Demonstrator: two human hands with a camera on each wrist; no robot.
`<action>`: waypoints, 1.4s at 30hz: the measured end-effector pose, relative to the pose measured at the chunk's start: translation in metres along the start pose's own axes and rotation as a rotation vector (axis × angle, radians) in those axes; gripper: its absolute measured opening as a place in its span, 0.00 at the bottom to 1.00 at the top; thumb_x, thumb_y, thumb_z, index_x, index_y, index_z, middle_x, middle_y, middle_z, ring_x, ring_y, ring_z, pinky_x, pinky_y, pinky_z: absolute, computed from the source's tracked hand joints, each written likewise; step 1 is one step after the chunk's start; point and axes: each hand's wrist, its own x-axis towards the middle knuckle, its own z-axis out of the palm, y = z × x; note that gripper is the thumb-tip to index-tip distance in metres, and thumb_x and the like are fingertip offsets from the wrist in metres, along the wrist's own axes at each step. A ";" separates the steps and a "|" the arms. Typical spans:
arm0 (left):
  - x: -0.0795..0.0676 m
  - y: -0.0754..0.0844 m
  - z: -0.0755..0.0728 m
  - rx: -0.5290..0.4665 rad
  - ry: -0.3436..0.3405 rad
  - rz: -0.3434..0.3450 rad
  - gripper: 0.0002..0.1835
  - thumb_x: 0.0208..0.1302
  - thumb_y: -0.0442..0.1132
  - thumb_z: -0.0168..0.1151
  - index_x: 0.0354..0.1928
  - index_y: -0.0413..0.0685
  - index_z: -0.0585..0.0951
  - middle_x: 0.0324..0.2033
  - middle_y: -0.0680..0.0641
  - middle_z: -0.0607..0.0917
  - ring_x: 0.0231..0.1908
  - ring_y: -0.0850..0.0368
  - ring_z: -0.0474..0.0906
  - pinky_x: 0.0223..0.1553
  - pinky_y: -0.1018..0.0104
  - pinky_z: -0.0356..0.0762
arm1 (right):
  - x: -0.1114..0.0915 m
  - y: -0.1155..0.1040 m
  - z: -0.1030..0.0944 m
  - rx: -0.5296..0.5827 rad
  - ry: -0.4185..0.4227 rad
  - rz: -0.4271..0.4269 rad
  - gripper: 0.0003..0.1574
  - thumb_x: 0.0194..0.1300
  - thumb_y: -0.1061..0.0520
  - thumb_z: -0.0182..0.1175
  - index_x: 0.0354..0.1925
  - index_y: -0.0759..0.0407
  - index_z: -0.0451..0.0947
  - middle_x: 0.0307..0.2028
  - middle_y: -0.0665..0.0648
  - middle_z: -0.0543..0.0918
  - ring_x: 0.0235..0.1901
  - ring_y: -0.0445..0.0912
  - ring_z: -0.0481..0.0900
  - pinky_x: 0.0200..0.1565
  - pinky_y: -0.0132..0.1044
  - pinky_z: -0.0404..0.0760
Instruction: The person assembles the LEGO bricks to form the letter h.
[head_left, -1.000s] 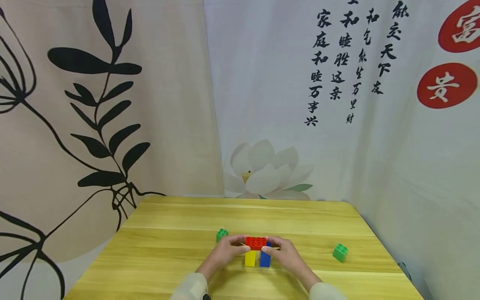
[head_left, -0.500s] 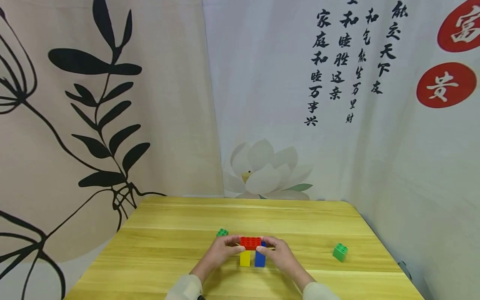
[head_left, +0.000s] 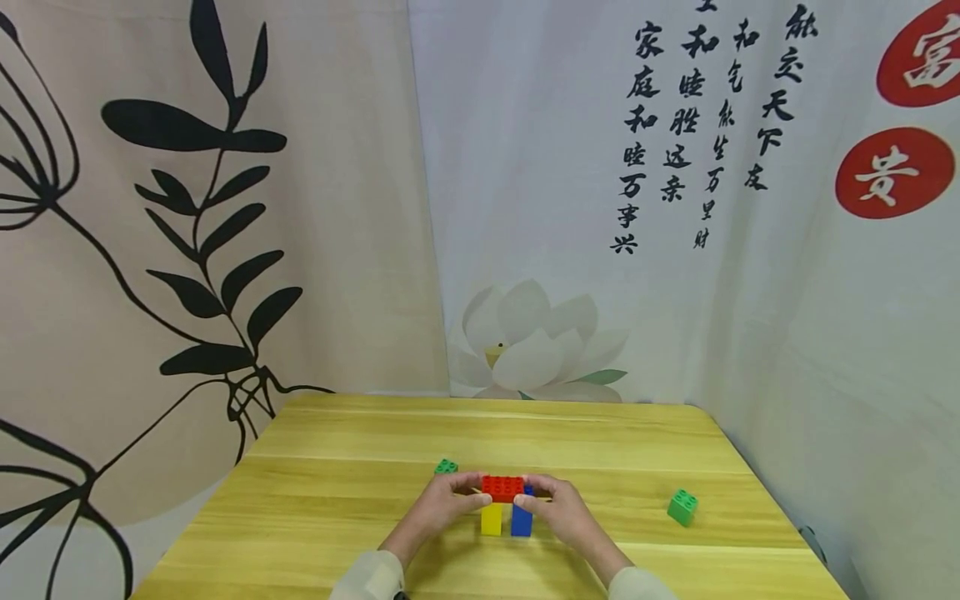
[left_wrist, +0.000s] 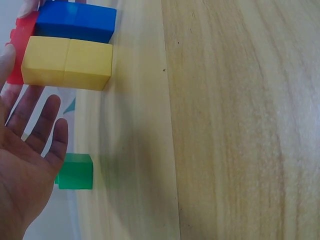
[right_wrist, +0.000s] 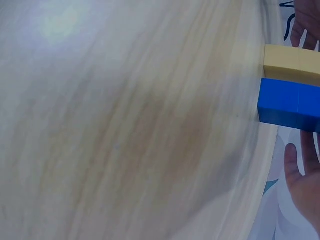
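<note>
A red brick (head_left: 503, 489) with studs on top spans two columns of stacked bricks, a yellow one (head_left: 491, 520) on the left and a blue one (head_left: 522, 521) on the right. My left hand (head_left: 442, 500) pinches the red brick's left end between thumb and fingers. At the other end, my right hand (head_left: 558, 504) pinches it beside the blue column. In the left wrist view, each column (left_wrist: 67, 62) shows a seam between two bricks. The right wrist view shows the blue column (right_wrist: 287, 105) with my right fingers (right_wrist: 292, 160) reaching up past it; the red brick is outside that view.
Beyond my left hand is a green brick (head_left: 446, 467), partly hidden by it. Another green brick (head_left: 682, 507) sits to the right on the wooden table (head_left: 360, 433). A printed cloth (head_left: 525, 208) hangs behind the table's far edge.
Both hands and the red, yellow and blue bricks have shifted slightly left together, then held still over the last half second. The right green brick has stayed in place.
</note>
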 end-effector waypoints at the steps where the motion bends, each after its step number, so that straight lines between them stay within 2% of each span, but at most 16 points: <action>1: 0.000 0.000 0.000 0.016 0.001 0.002 0.25 0.60 0.51 0.70 0.55 0.45 0.83 0.48 0.45 0.85 0.45 0.54 0.78 0.43 0.62 0.81 | 0.000 0.000 0.000 0.004 -0.001 -0.004 0.33 0.64 0.42 0.64 0.60 0.59 0.77 0.51 0.60 0.85 0.50 0.51 0.81 0.47 0.45 0.83; 5: -0.002 0.003 0.001 0.064 0.009 0.001 0.24 0.59 0.51 0.70 0.54 0.47 0.83 0.47 0.47 0.85 0.46 0.53 0.78 0.44 0.61 0.80 | -0.001 -0.001 -0.001 0.029 -0.008 0.003 0.35 0.64 0.43 0.65 0.62 0.60 0.75 0.53 0.61 0.84 0.51 0.52 0.80 0.47 0.45 0.83; 12: -0.002 0.001 0.001 0.067 0.021 -0.010 0.24 0.57 0.50 0.72 0.53 0.49 0.83 0.47 0.48 0.85 0.45 0.54 0.78 0.45 0.58 0.79 | -0.003 -0.003 -0.003 0.071 -0.023 0.023 0.39 0.63 0.45 0.66 0.66 0.61 0.70 0.59 0.64 0.80 0.55 0.55 0.79 0.50 0.45 0.84; 19: -0.002 -0.003 -0.004 0.096 0.034 -0.031 0.31 0.55 0.53 0.73 0.59 0.51 0.79 0.52 0.47 0.83 0.49 0.53 0.77 0.48 0.54 0.79 | -0.005 0.000 -0.010 0.031 0.006 0.015 0.38 0.63 0.43 0.65 0.65 0.60 0.72 0.59 0.63 0.80 0.56 0.56 0.79 0.51 0.43 0.84; 23: -0.003 -0.004 -0.010 0.106 0.020 -0.018 0.33 0.55 0.54 0.72 0.61 0.50 0.78 0.54 0.45 0.83 0.51 0.52 0.77 0.51 0.52 0.79 | -0.005 0.003 -0.014 0.014 0.033 -0.009 0.32 0.66 0.46 0.64 0.63 0.58 0.74 0.58 0.64 0.80 0.56 0.56 0.79 0.49 0.39 0.84; 28: -0.005 -0.004 -0.020 0.118 0.023 0.002 0.29 0.60 0.53 0.69 0.61 0.50 0.78 0.55 0.45 0.82 0.52 0.52 0.77 0.53 0.52 0.78 | -0.005 0.004 -0.017 0.009 0.051 -0.020 0.28 0.68 0.46 0.61 0.62 0.57 0.76 0.59 0.65 0.80 0.56 0.56 0.79 0.51 0.38 0.83; 34: -0.008 -0.001 -0.035 0.106 0.055 0.029 0.27 0.61 0.52 0.68 0.60 0.49 0.78 0.57 0.40 0.81 0.52 0.52 0.77 0.51 0.56 0.79 | -0.005 0.005 -0.017 0.039 0.042 -0.002 0.28 0.68 0.47 0.61 0.61 0.60 0.76 0.59 0.65 0.80 0.56 0.55 0.79 0.52 0.40 0.83; 42: -0.008 0.001 -0.049 0.098 0.109 0.002 0.26 0.64 0.51 0.66 0.61 0.49 0.77 0.55 0.43 0.82 0.54 0.51 0.77 0.55 0.49 0.77 | -0.008 0.003 -0.014 0.066 0.030 0.008 0.29 0.67 0.48 0.63 0.59 0.62 0.76 0.55 0.61 0.82 0.52 0.51 0.80 0.49 0.37 0.83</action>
